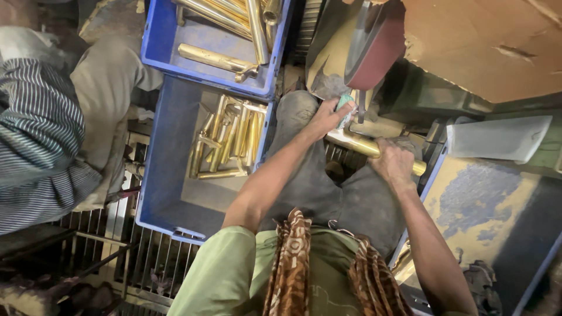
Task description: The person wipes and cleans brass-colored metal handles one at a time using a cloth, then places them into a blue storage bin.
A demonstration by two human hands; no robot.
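Over the lap: right hand [393, 161] fingers wrapped tight round a brass tube [366, 146], held crosswise above the knees. Left hand [329, 116] fingers pinched shut on the tube's other end through a green cloth [345, 106], just under the sanding belt [374, 50]. Left of the legs, a blue crate [170, 175] holds a heap of brass parts [228, 140]. Beyond it, second blue crate [155, 35] with longer brass tubes [234, 14].

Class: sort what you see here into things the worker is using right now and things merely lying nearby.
In use:
left hand
right hand
brass tube
sanding belt

Lying about:
lower blue crate of brass parts
upper blue crate
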